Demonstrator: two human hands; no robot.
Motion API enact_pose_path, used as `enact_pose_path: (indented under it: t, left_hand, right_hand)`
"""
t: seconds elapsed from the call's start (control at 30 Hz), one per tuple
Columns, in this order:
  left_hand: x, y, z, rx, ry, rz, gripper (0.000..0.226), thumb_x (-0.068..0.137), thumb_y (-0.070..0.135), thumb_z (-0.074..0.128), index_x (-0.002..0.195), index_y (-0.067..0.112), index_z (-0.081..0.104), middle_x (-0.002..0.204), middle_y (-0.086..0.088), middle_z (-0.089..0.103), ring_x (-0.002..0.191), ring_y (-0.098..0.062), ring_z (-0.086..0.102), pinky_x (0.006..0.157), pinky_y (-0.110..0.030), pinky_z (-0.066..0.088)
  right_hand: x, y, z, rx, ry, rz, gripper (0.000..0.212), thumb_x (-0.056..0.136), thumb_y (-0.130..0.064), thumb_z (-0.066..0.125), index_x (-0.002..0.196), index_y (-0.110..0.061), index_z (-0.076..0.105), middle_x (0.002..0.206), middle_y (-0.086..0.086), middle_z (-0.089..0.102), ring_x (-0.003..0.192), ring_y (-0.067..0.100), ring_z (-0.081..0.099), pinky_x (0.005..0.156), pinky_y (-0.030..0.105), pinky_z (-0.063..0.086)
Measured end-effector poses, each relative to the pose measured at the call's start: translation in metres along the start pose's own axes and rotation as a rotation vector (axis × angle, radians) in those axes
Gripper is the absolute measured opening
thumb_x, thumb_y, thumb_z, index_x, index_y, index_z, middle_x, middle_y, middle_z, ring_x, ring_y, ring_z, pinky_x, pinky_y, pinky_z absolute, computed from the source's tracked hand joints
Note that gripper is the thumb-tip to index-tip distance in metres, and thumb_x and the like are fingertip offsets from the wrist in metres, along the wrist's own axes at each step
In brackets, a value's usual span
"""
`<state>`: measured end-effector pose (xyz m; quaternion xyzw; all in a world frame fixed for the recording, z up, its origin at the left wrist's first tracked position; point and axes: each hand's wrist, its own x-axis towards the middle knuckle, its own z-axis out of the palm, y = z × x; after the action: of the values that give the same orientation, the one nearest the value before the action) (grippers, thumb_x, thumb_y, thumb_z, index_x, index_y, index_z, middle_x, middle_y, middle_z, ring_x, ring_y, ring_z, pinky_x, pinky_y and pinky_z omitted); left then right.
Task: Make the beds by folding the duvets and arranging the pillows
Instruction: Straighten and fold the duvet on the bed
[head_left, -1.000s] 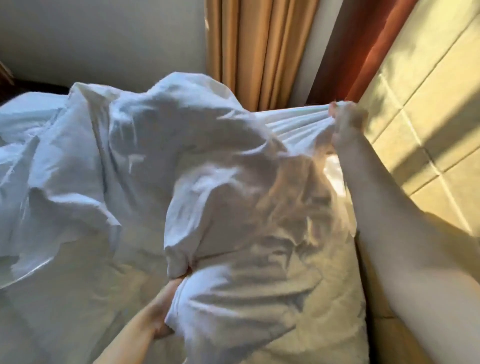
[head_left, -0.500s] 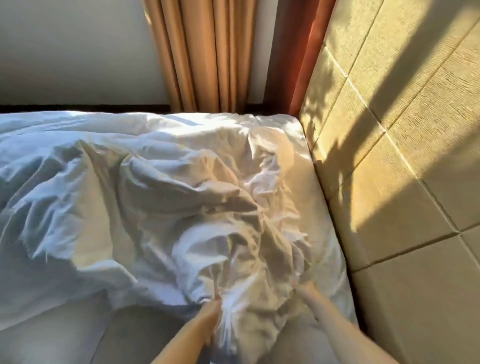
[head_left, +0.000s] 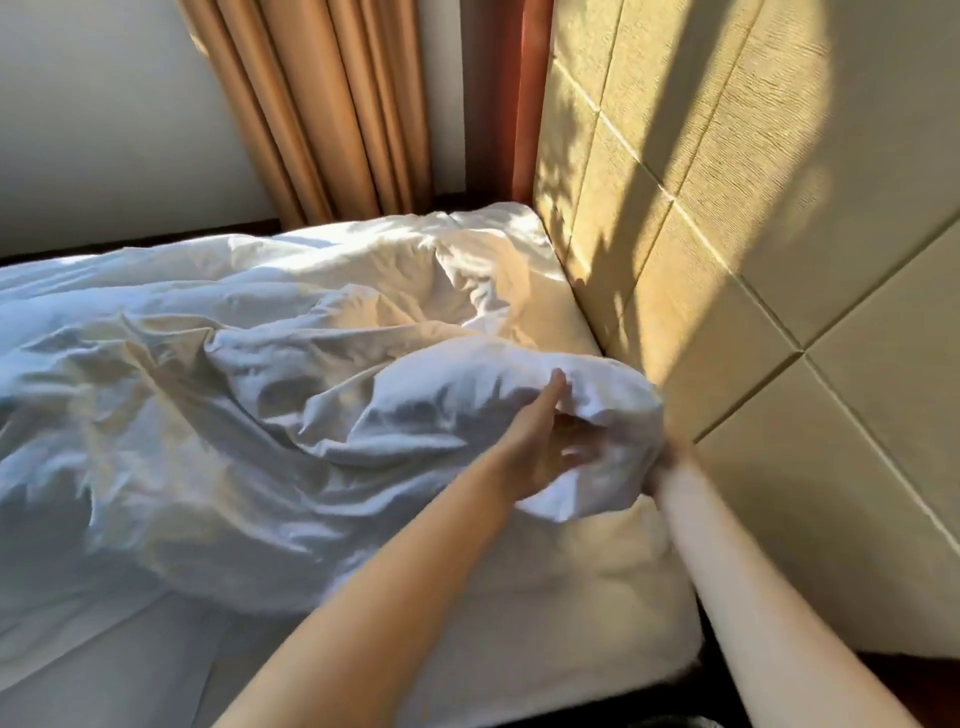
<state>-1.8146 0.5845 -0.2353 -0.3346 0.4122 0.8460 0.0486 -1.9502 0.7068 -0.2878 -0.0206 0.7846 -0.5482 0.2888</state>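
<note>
A crumpled white duvet (head_left: 270, 374) lies across the bed, with its near right corner raised off the mattress (head_left: 545, 623) by the headboard. My left hand (head_left: 545, 441) reaches into that raised fold. Its thumb lies along the fabric and its blurred fingers are spread under the overhang. My right hand (head_left: 661, 470) is buried in the same corner from below. Only its wrist and the heel of the hand show, and the cloth bunches around it.
A padded beige headboard (head_left: 753, 260) runs along the right, tight against the bed. Tan curtains (head_left: 322, 114) and a red-brown strip (head_left: 498, 98) hang behind the far end of the bed, beside a pale wall (head_left: 104, 104). Dark floor shows at the bottom right.
The duvet, held high a second ago, has dropped onto the bed. Both hands have moved right toward the headboard, and the corner is now lifted there.
</note>
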Motion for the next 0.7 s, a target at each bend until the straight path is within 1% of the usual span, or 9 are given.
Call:
enact_pose_path:
  t: [0.07, 0.1, 0.13, 0.2, 0.3, 0.43, 0.57, 0.63, 0.7]
  left_hand:
    - [-0.007, 0.006, -0.01, 0.375, 0.078, 0.133, 0.033, 0.095, 0.044, 0.047, 0.114, 0.018, 0.056, 0.101, 0.001, 0.059, 0.085, -0.007, 0.055, 0.068, -0.014, 0.049]
    - [-0.01, 0.002, -0.021, 0.583, 0.121, 0.193, 0.028, 0.095, 0.037, 0.051, 0.118, 0.02, 0.054, 0.109, 0.004, 0.059, 0.089, -0.004, 0.055, 0.071, -0.011, 0.047]
    - [-0.013, -0.005, -0.036, 0.766, 0.173, 0.236, 0.036, 0.093, 0.033, 0.056, 0.125, 0.018, 0.051, 0.121, 0.002, 0.057, 0.101, -0.006, 0.055, 0.084, -0.014, 0.046]
    - [-0.01, -0.036, -0.078, 1.038, 0.336, 0.184, 0.061, 0.085, 0.032, 0.065, 0.138, 0.015, 0.04, 0.138, -0.008, 0.044, 0.125, -0.02, 0.044, 0.107, -0.028, 0.035]
    - [-0.017, -0.083, -0.137, 1.216, 0.473, -0.042, 0.081, 0.082, 0.033, 0.066, 0.149, 0.023, 0.021, 0.151, -0.012, 0.021, 0.136, -0.031, 0.032, 0.112, -0.037, 0.03]
    - [-0.042, -0.137, -0.198, 1.469, 0.398, -0.356, 0.086, 0.085, 0.041, 0.061, 0.15, 0.034, 0.005, 0.158, -0.008, -0.002, 0.143, -0.032, 0.016, 0.113, -0.05, 0.026]
    - [-0.052, -0.171, -0.222, 1.801, 0.261, -0.488, 0.091, 0.086, 0.035, 0.061, 0.148, 0.041, -0.005, 0.157, -0.001, -0.018, 0.146, -0.029, -0.005, 0.109, -0.065, 0.02]
    - [-0.049, -0.191, -0.239, 1.917, 0.225, -0.492, 0.11, 0.079, 0.034, 0.069, 0.145, 0.041, -0.019, 0.156, -0.005, -0.024, 0.145, -0.034, -0.01, 0.102, -0.073, 0.02]
    - [-0.045, -0.213, -0.26, 2.035, 0.254, -0.351, 0.147, 0.049, 0.025, 0.088, 0.142, 0.037, -0.026, 0.157, -0.013, -0.007, 0.142, -0.043, 0.009, 0.087, -0.08, 0.022]
  right_hand:
    - [0.029, -0.033, -0.044, -0.286, 0.245, -0.106, 0.014, 0.081, -0.021, 0.057, 0.081, -0.009, 0.064, 0.094, 0.008, 0.066, 0.082, 0.021, 0.058, 0.067, 0.025, 0.047]
    - [0.03, -0.061, -0.06, -0.337, 0.409, -0.137, 0.015, 0.085, -0.022, 0.057, 0.084, -0.009, 0.064, 0.095, 0.011, 0.063, 0.087, 0.025, 0.057, 0.073, 0.032, 0.043]
    - [0.028, -0.077, -0.073, -0.44, 0.507, -0.201, 0.018, 0.09, -0.021, 0.054, 0.093, -0.006, 0.065, 0.101, 0.016, 0.065, 0.093, 0.031, 0.058, 0.079, 0.037, 0.043]
    - [0.013, -0.092, -0.083, -0.656, 0.514, -0.355, 0.027, 0.096, -0.018, 0.048, 0.112, -0.001, 0.06, 0.114, 0.025, 0.061, 0.105, 0.04, 0.054, 0.087, 0.041, 0.042]
    - [0.024, -0.048, -0.066, -0.901, 0.468, -0.284, 0.047, 0.092, -0.01, 0.047, 0.139, -0.009, 0.039, 0.133, 0.026, 0.043, 0.123, 0.04, 0.039, 0.099, 0.044, 0.035]
    - [0.01, 0.046, -0.011, -1.111, 0.18, -0.165, 0.06, 0.088, -0.014, 0.048, 0.144, -0.012, 0.027, 0.138, 0.021, 0.036, 0.127, 0.038, 0.033, 0.106, 0.041, 0.029]
    - [-0.037, 0.156, 0.046, -1.387, -0.436, -0.221, 0.074, 0.094, -0.035, 0.048, 0.151, -0.016, 0.005, 0.155, 0.016, 0.011, 0.144, 0.032, 0.008, 0.117, 0.042, 0.01]
    - [-0.055, 0.196, 0.066, -1.471, -0.755, -0.217, 0.094, 0.089, -0.043, 0.056, 0.15, -0.021, -0.011, 0.157, 0.015, -0.008, 0.145, 0.035, -0.008, 0.117, 0.048, -0.001]
    - [-0.065, 0.225, 0.083, -1.539, -0.929, -0.184, 0.111, 0.083, -0.046, 0.064, 0.142, -0.029, -0.028, 0.156, 0.015, -0.019, 0.143, 0.039, -0.016, 0.115, 0.053, -0.007]
